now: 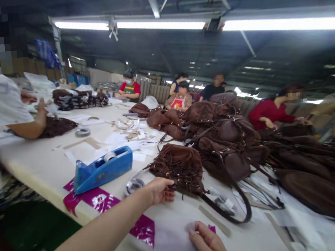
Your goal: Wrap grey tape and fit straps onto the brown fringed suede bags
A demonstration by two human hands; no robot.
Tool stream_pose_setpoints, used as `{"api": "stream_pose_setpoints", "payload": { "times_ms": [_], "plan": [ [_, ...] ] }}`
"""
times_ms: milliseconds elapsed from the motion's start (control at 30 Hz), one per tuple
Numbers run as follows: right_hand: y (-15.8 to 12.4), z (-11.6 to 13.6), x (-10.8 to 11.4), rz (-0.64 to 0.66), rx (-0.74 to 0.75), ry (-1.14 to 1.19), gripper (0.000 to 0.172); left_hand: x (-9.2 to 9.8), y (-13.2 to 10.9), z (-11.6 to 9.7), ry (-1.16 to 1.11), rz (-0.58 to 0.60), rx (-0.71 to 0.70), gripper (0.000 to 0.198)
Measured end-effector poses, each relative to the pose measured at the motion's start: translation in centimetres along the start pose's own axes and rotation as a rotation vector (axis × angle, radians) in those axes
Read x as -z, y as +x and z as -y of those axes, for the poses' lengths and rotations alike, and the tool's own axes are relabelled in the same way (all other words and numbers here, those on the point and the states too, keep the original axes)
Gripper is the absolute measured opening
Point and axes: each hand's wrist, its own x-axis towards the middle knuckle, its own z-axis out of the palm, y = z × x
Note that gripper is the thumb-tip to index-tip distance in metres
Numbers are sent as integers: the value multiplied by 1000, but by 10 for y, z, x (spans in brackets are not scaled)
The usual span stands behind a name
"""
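Head view: the left hand (160,190), at frame centre, has its fingers closed on the lower-left edge of a brown fringed bag (180,165) lying on the table (41,165). The right hand (207,243), at the bottom edge, rests loosely spread on a white paper sheet (171,243) and grips nothing. A blue tape dispenser (102,172) stands left of centre.

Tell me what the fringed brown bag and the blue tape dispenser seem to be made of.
The fringed bag, gripped at its edge by the left hand, looks like matte brown suede or faux suede: soft, dull, cut into limp strips. The tape dispenser looks like hard moulded plastic, smooth with a slight sheen.
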Motion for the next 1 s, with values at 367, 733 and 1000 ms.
{"api": "stream_pose_setpoints", "payload": {
  "times_ms": [367, 733, 1000],
  "plan": [
    [82, 3, 3, -12, 96, -28, 27, 8, 9, -8, 106, -102, -167, 17],
    [105, 1, -18, -148, 179, 113, 35, 12, 5, 2, 204, -139, -330, 24],
    [101, -1, -27, -145, 169, 171, 32, 13, 6, 7, 223, -223, -395, 25]
  ]
}}
